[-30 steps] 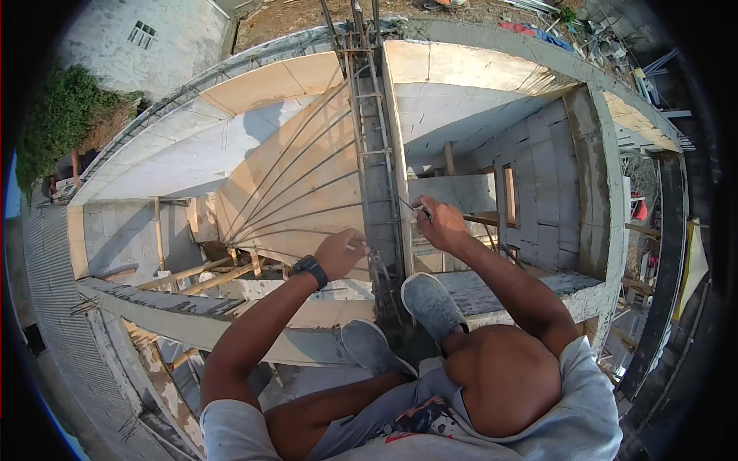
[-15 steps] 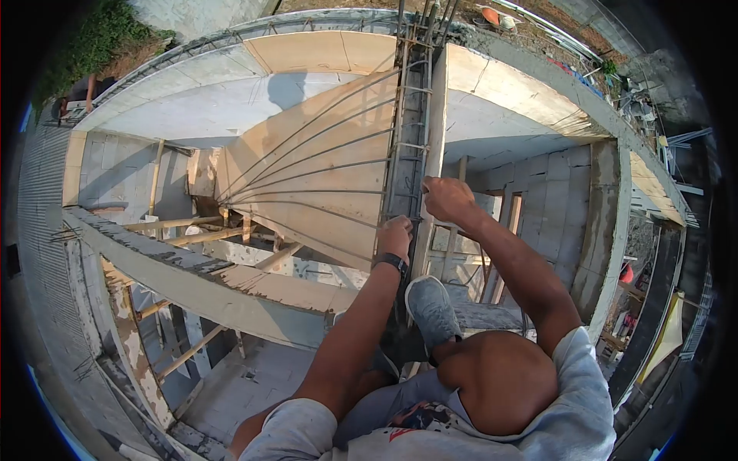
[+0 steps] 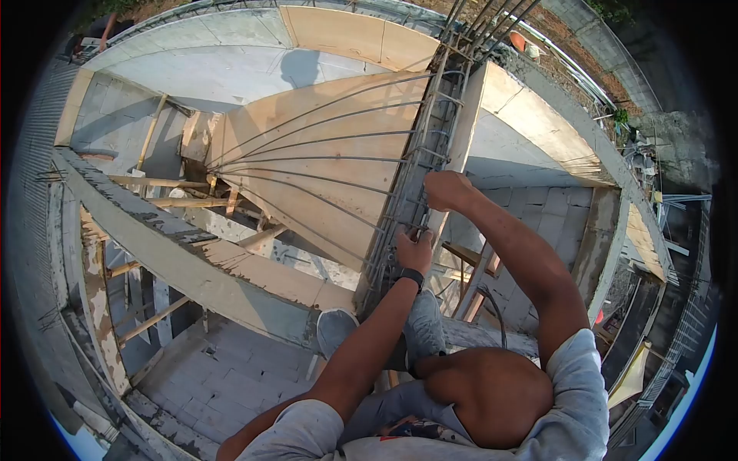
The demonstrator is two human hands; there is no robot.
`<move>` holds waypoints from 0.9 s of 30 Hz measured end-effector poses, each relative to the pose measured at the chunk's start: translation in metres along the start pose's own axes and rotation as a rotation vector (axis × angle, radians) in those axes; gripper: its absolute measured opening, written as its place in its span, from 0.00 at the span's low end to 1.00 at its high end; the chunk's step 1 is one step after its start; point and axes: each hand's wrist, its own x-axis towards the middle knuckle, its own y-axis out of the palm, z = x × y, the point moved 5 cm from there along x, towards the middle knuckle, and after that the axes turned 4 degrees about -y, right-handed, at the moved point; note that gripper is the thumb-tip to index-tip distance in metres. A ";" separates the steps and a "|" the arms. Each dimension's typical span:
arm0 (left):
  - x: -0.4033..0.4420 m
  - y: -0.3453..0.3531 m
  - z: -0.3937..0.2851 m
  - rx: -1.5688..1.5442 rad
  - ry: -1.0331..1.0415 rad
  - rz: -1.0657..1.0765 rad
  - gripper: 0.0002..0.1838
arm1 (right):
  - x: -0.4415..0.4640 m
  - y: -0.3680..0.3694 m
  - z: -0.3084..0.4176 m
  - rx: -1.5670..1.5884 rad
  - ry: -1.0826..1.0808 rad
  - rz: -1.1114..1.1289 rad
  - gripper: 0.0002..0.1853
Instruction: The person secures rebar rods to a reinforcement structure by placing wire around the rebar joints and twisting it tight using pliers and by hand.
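Note:
A long rebar cage (image 3: 435,127) lies in the narrow formwork channel in front of my feet. My left hand (image 3: 415,250), with a black watch on the wrist, is at the cage's near part, its thumb and fingers pinched together on something I cannot make out. Above and right of it, my right hand (image 3: 447,190) is closed in a fist over the channel's right edge; what it holds is hidden. Several thin rebars (image 3: 330,160) fan out from the cage to the left over a plywood sheet (image 3: 307,123).
My grey shoes (image 3: 336,330) rest at the channel's near end. Deep openings with block walls (image 3: 530,230) drop on both sides. A concrete beam (image 3: 192,269) runs along the left. Upright rebar ends (image 3: 492,31) rise at the far end. Wooden props (image 3: 165,201) stand below left.
The view has turned, so the cage now slants to the right. My left hand has moved in onto the cage, and my right hand has shifted from beside the channel to its edge.

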 end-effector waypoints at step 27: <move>0.042 0.010 -0.006 -0.335 -0.182 0.278 0.34 | 0.008 -0.024 0.026 -0.153 0.020 0.173 0.08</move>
